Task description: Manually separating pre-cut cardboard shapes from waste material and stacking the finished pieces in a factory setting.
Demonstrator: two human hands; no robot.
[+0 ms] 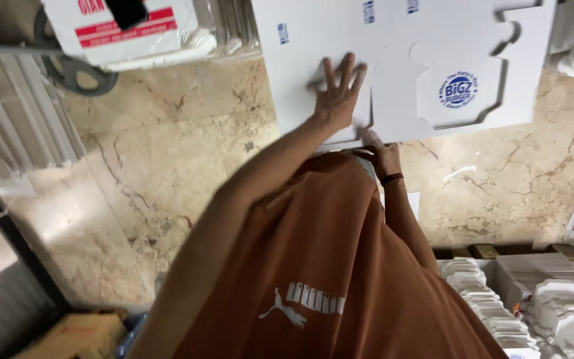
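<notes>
The flat white die-cut cardboard box blank [400, 66] lies on the marble floor [167, 166]. The left hand [337, 90] rests on it, fingers spread, palm down. The right hand [380, 154] pinches the blank's near edge, fingers curled. Stacks of white blanks [533, 302] stand at right.

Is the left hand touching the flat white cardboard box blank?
Touching. The head view shows the left hand pressed palm-down, fingers spread, on the flat white box blank, with no gap visible beneath it.
</notes>
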